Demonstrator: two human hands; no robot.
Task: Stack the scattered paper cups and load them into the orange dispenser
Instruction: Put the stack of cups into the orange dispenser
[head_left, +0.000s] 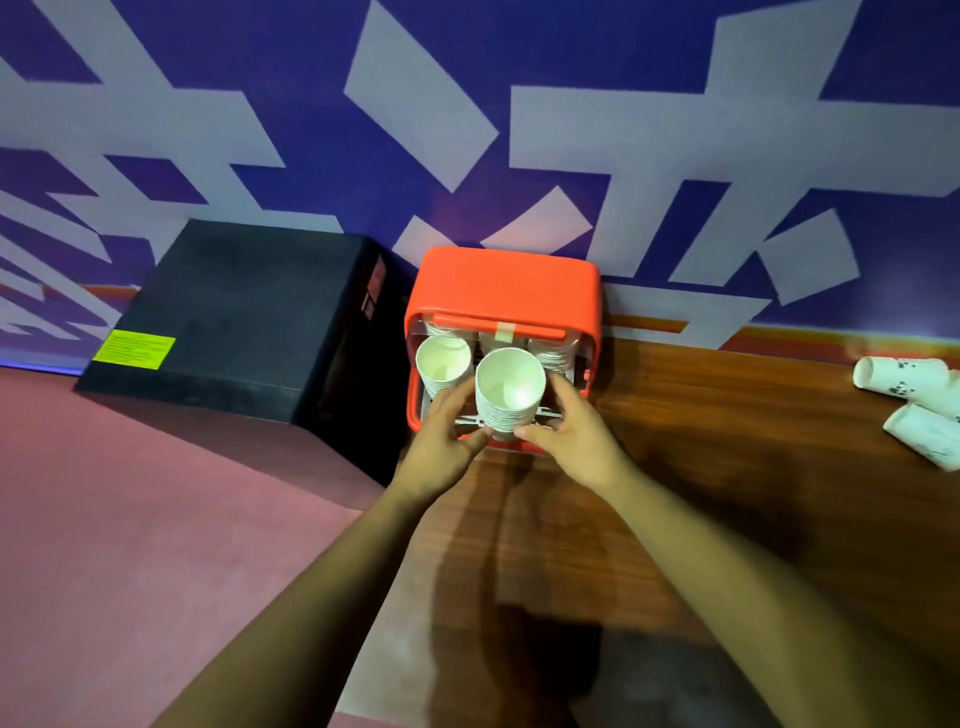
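Your left hand (448, 426) and right hand (566, 423) clasp the cup stack (508, 397) between them at the near, open front of the orange dispenser (506, 283). Tilt it and it could catch the neighbouring stack (443, 364) at left.

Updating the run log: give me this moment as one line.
left hand, right hand: grip cup stack | at: orange dispenser front | loose cups: table right

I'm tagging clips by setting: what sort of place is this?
Likely a commercial or public interior, perhaps a refreshment corner: a wooden counter against a wall with bold purple-and-white graphics, an orange dispenser receiving a stack of paper cups, and a black box beside it.
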